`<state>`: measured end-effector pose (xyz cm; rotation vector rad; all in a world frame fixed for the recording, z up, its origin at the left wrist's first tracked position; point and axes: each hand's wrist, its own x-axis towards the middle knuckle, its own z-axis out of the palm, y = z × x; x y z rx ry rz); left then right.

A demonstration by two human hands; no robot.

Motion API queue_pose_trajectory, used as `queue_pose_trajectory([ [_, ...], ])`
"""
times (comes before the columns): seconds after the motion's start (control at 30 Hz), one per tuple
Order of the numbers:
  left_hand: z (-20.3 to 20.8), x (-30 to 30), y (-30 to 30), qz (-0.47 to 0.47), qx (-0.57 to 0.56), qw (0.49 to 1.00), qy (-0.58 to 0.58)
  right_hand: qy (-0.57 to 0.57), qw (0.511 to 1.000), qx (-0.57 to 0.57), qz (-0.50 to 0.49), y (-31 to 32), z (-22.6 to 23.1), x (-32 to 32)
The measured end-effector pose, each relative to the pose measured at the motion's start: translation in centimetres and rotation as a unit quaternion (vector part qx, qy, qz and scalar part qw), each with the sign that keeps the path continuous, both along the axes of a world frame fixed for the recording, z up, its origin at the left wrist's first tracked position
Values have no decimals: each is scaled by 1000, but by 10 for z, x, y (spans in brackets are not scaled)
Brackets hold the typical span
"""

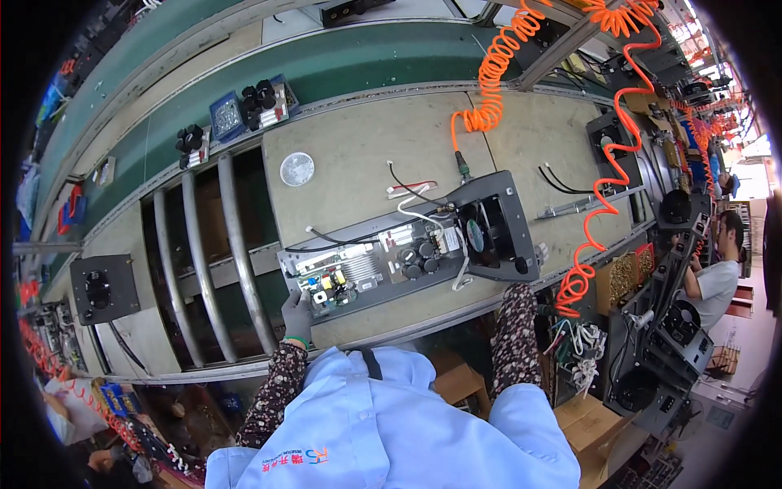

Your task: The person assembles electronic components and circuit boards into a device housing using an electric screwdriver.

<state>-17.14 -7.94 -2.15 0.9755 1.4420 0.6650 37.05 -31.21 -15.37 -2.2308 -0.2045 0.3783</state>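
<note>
So the biggest thing here is the workbench [366, 130], and the grey chassis [399, 291] is lying on it, bang in the middle of the view. Up at 1 o'clock there's an orange coiled hose [491, 77]. The black housing [505, 198] sits at the chassis's 3 o'clock end. At 4 o'clock a flowered right sleeve [515, 338] runs up to that end, but the right hand is pretty much hidden, so can't tell if it's gripping anything. The circuit board [334, 287] is toward 8 o'clock on the chassis, and the gloved left hand [298, 319] looks closed on the corner just past it.

My read: they're steadying or lining up the chassis. Next move probably calls for even support at both ends, without snagging the loose black cable [346, 243].
</note>
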Motion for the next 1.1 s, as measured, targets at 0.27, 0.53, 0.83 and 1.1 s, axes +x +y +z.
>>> queue_pose_trajectory([
  [0.27, 1, 7, -13, -6, 64, 973, 221, -114, 874, -451, 140, 65, 76, -23],
  [0.53, -5, -11, -21, 37, 70, 951, 298, -106, 867, -465, 143, 88, 87, -43],
  [0.83, 28, 3, -12, 18, 90, 920, 381, -123, 866, -420, 244, 176, 128, -131],
  [1.1, 12, -28, -11, 44, 83, 936, 340, -114, 856, -454, 219, 136, 123, -115],
])
